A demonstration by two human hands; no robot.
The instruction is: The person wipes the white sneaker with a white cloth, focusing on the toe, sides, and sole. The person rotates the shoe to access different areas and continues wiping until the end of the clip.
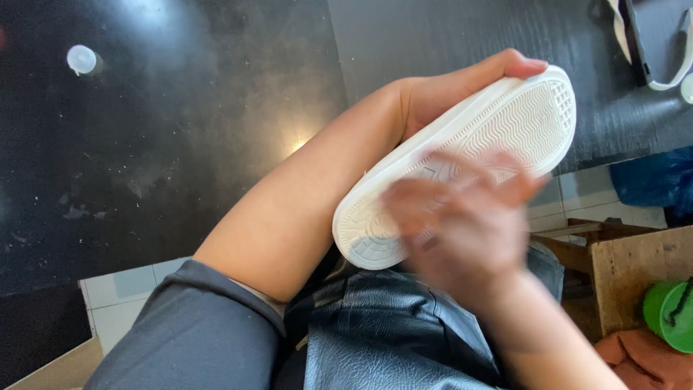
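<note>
Two hands on one white shoe [498,126], sole up, held over the lap in front of a black table [180,130]. Left hand [447,87] wraps the far edge, fingers curled tight around it. Right hand [462,217] is motion-blurred against the heel half of the sole; can't tell its grip. Sole looks clean white; judging by that, the rubbing seems well along, toe end untouched.

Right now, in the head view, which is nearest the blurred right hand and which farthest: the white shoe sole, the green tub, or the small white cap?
1. White shoe sole, under the right hand.
2. Green tub, lower right.
3. Small white cap, far upper left.
</note>
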